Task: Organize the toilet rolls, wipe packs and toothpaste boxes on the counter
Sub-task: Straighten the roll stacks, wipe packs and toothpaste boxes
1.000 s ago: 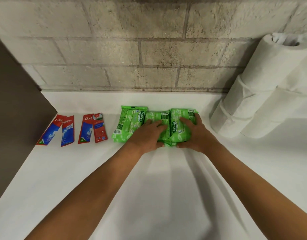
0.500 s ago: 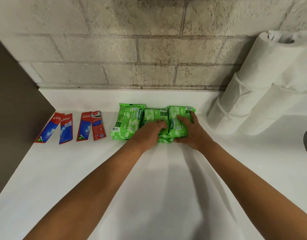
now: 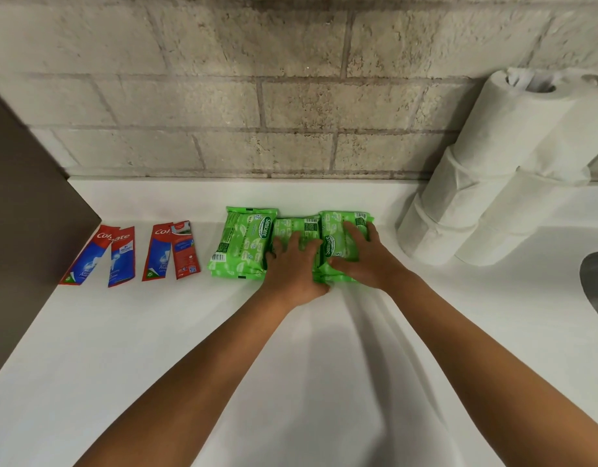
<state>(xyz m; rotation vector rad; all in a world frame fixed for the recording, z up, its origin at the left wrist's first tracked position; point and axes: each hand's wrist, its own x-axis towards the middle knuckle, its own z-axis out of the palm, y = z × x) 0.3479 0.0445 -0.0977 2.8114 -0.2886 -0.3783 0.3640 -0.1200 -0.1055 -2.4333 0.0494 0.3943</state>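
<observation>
**Hands flattening green wipe packs into a row on a white worktop**

Seen from above, looking down along two bare forearms. Left hand (image 3: 292, 261) spread palm-down over the middle wipe pack (image 3: 295, 227), fingers splayed, gripping nothing. Right hand (image 3: 356, 254) likewise flat and open on the right wipe pack (image 3: 338, 224), thumb tucked along its near edge. A third wipe pack (image 3: 242, 244) just to the left, untouched, its side touching the middle one.

Compared with half a second ago: fingers wider apart and pressing flatter, no longer curled around the pack edges; the packs sitting slightly squarer, side by side in one line. Probably the last nudge of alignment rather than a lift, so the wipe group looks nearly settled.

Further left, well apart from the wipes, four toothpaste boxes (image 3: 156, 252) lying flat in two loose pairs, a little fanned and uneven. Far right, toilet rolls (image 3: 493, 183) stacked in leaning columns against the brick wall (image 3: 257, 96), close to the right wipe pack but not touching. Part of a sink (image 3: 597, 281) at the right edge.

Likely remaining: straightening the toothpaste boxes.
</observation>
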